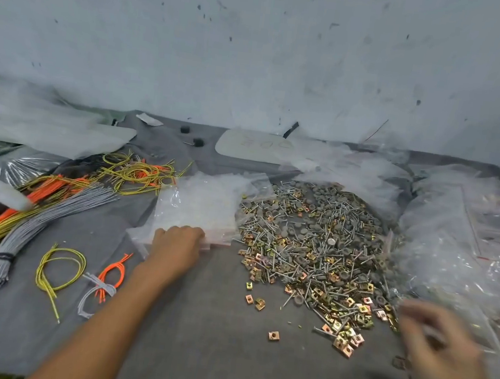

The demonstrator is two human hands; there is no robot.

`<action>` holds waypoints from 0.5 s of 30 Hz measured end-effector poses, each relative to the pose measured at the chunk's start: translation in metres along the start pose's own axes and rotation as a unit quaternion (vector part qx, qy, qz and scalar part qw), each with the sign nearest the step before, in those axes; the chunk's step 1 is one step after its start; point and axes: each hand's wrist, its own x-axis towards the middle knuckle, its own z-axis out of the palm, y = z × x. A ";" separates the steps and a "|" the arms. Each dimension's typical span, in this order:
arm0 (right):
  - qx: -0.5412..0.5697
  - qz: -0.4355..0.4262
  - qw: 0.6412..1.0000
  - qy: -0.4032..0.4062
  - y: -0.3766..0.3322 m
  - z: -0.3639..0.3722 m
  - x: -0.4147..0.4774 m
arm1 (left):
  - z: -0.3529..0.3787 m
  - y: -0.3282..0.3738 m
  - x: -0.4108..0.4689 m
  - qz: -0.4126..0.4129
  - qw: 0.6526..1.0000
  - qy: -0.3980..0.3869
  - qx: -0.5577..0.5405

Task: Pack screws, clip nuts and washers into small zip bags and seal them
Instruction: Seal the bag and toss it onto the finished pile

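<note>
Soft even light, wide-angle edge warp, right hand (439, 345) motion-blurred.

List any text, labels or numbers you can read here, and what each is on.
On the pale rounded panel at the back: faint handwritten marks, perhaps digits, too faint to read.
On the stack of zip bags at the left hand: no print visible.
Nothing else legible.

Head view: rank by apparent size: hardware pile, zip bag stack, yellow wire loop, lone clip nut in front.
1. hardware pile
2. zip bag stack
3. yellow wire loop
4. lone clip nut
The loop lies nearer the camera than the stack, yet looks smaller.
</note>
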 end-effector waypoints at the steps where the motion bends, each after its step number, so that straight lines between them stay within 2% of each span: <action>1: -0.020 -0.013 0.998 -0.056 -0.002 0.008 -0.016 | 0.001 -0.003 0.000 0.013 1.000 0.016 0.002; 5: -0.010 -0.051 0.992 -0.114 -0.005 0.051 -0.059 | 0.002 -0.017 0.001 0.034 0.994 0.065 -0.081; 6: -0.022 -0.045 0.992 -0.118 -0.005 0.059 -0.061 | 0.001 -0.020 0.002 0.035 0.992 0.062 -0.101; 8: -0.005 -0.028 0.991 -0.132 -0.002 0.072 -0.071 | -0.004 -0.023 0.002 0.039 0.993 0.008 -0.110; 11: -0.007 0.008 0.989 -0.145 0.005 0.081 -0.077 | -0.007 -0.024 0.001 0.033 0.992 -0.081 -0.085; 15: -0.037 0.024 0.990 -0.135 0.004 0.081 -0.080 | -0.008 -0.018 0.002 0.080 0.995 -0.053 0.018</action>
